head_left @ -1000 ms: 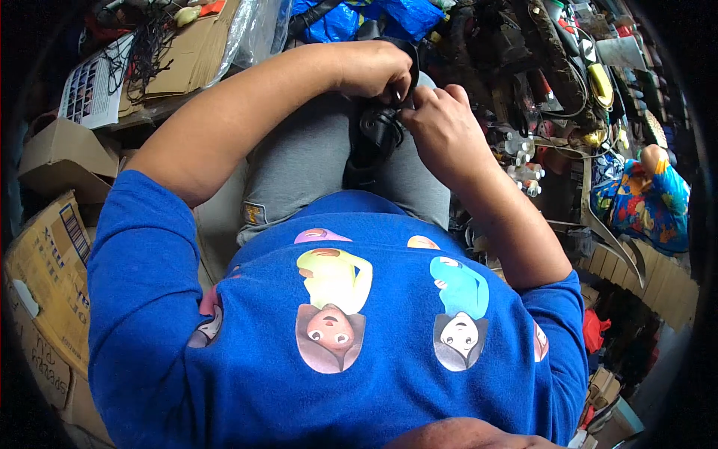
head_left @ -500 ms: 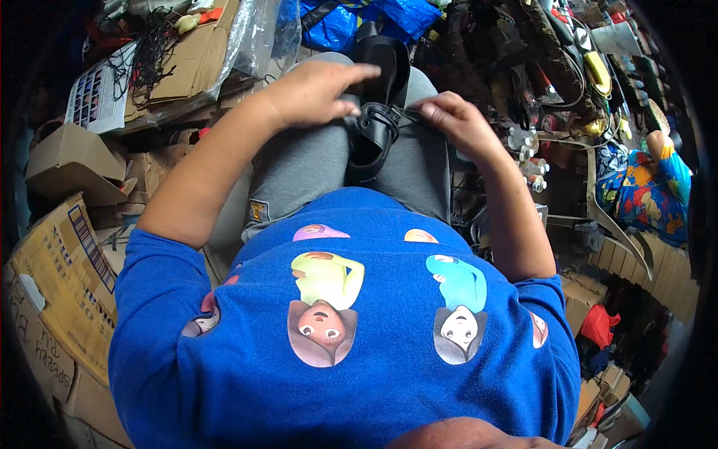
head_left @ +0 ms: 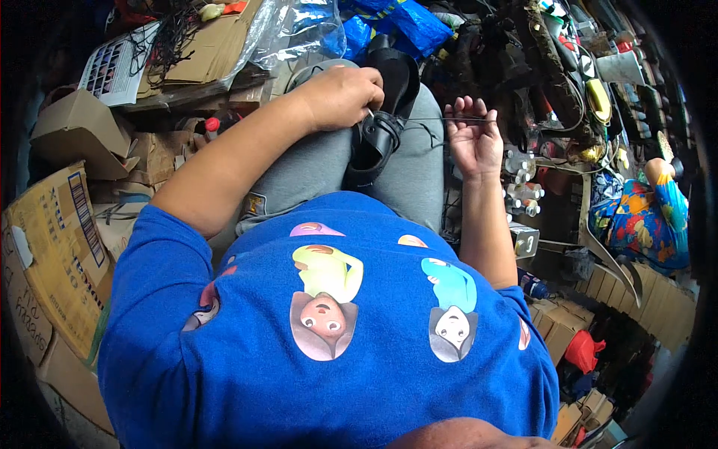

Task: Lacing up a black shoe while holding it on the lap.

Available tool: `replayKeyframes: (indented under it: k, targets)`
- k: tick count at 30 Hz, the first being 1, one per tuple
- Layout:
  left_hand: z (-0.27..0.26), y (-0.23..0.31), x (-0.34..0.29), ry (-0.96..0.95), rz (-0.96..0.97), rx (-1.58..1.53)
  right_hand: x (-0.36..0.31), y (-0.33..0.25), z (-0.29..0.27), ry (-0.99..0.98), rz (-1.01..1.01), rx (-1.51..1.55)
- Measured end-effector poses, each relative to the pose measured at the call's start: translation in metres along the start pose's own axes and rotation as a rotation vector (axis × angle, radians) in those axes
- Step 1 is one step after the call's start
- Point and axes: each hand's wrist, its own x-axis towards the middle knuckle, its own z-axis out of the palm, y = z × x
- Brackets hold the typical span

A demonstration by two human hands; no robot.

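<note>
Shirt: blue shirt (head_left: pixel 374 382) fills the lower middle of the frame, cartoon figures (head_left: pixel 324 322) printed across the chest.
Lap: grey trousers (head_left: pixel 314 166), upper centre, patch on the left thigh.
Shoe: black shoe (head_left: pixel 383 142) sits between the thighs, upper centre of the frame, opening toward the wearer, lacing on top.
Left hand: left hand (head_left: pixel 342 97) comes in over the left thigh, back up, fingers bent in at the shoe's left edge. Small pale bit at the fingertips; can't tell what it is or how firm the grip is.
Right hand: right hand (head_left: pixel 476 141) is palm up, right of the shoe and well apart from the left one, fingers half curled; can't tell if they clamp anything.
Thread: dark thread (head_left: pixel 431 119) runs near straight from the shoe across the right fingers; a loose loop sags below it on the thigh.
Black piece: black piece (head_left: pixel 399 75) just above the shoe; can't tell if joined to it.
Left side: yellow-brown carton (head_left: pixel 58 243) at the left edge, open cardboard box (head_left: pixel 78 123) above it, red cap (head_left: pixel 212 123) nearer the arm.
Right side: small bottles (head_left: pixel 525 196) beside the forearm, red bag (head_left: pixel 583 350) lower right.
Top: flat cardboard (head_left: pixel 213 52) upper left, clear plastic (head_left: pixel 303 34) beside it, blue bag (head_left: pixel 411 26) top centre.
</note>
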Motion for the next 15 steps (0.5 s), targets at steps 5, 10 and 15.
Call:
replayKeyframes:
  k: [5,10,15]
  targets:
    - [-0.042,-0.024,-0.029,-0.197,-0.239,-0.300,-0.011,-0.002,-0.003,-0.050,0.201,0.098]
    - [-0.029,-0.032,-0.042,0.292,-0.583,-0.695,-0.010,-0.001,-0.003,-0.100,0.194,-0.043]
    - [0.010,-0.017,-0.020,0.417,-0.134,-2.177,-0.012,-0.003,-0.001,-0.069,0.199,-0.100]
